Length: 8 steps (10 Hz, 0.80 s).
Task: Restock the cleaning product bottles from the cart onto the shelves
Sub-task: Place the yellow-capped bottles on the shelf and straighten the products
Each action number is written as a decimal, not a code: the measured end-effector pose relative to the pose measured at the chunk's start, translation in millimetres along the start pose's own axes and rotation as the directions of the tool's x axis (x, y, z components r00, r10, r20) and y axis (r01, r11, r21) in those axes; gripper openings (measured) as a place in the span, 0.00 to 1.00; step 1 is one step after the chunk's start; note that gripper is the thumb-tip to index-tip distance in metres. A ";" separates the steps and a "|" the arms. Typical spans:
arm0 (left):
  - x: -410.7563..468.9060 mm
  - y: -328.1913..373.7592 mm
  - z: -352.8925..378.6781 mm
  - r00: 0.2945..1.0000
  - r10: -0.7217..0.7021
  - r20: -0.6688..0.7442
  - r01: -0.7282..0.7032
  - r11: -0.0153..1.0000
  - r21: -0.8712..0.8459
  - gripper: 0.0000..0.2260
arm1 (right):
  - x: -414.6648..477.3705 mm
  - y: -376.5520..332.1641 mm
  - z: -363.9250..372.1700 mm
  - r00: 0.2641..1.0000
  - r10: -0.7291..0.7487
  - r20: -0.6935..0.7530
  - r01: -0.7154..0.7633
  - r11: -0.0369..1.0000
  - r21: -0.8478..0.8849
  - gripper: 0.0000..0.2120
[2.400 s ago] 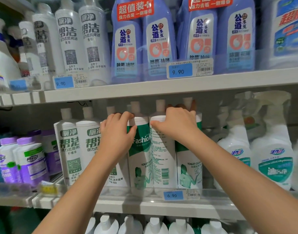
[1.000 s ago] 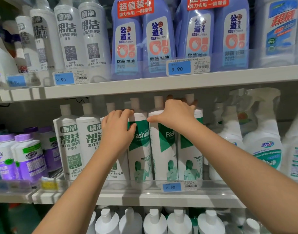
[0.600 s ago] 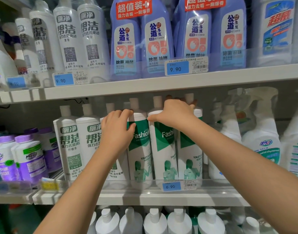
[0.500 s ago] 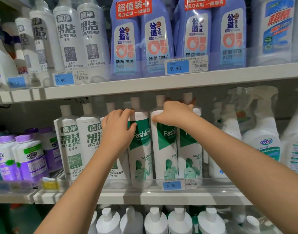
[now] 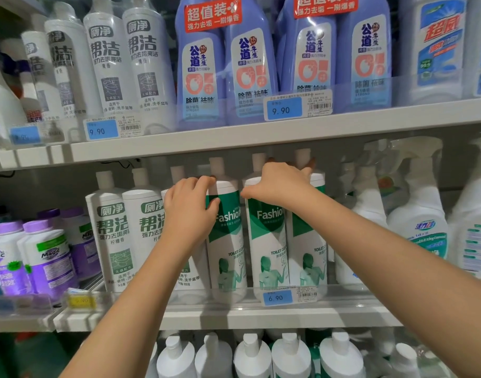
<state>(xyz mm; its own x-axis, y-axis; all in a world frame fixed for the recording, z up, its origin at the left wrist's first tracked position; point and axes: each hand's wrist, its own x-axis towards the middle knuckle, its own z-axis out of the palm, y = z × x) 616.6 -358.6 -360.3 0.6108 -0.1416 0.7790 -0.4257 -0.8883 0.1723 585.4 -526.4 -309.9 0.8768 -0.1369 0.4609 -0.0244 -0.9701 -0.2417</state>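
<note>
middle shelf (image 5: 261,315): left hand (image 5: 190,214), right hand (image 5: 280,186), fingers clamped on green bottles (image 5: 266,241); squaring row. next, probably: let go, fetch more.

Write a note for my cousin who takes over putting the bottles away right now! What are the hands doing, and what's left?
Left hand: grips the shoulder of the left green bottle, thumb on its front.
Right hand: grips the top of the middle green bottle, fingers reaching over to the right green bottle.
Done: all three stand upright, labels out, on the middle shelf behind the 6.90 tag.
To do: let go, then fetch more from the cart, which is out of view, so I cannot tell how many remain.
</note>
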 end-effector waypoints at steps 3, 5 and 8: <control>-0.4 0.9 0.6 1.000 -0.006 -0.003 0.006 1.000 -0.004 0.16 | -0.7 -4.1 2.4 0.996 0.027 -0.081 -0.028 0.999 -0.017 0.26; -0.9 0.7 1.0 1.000 0.008 -0.006 -0.008 1.000 -0.013 0.16 | -2.9 -7.5 10.4 0.984 0.020 -0.177 -0.038 0.994 -0.102 0.30; 8.6 6.1 -0.7 0.997 -0.064 0.038 0.064 0.998 0.012 0.18 | -1.3 3.0 4.4 0.998 0.023 -0.054 -0.028 0.996 -0.087 0.24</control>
<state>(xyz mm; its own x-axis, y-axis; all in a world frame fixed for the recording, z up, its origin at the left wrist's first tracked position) 618.9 -364.9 -352.2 0.6621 -0.1011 0.7426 -0.3780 -0.9006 0.2144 586.2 -528.2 -314.9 0.8489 -0.1699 0.5005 -0.0902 -0.9796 -0.1795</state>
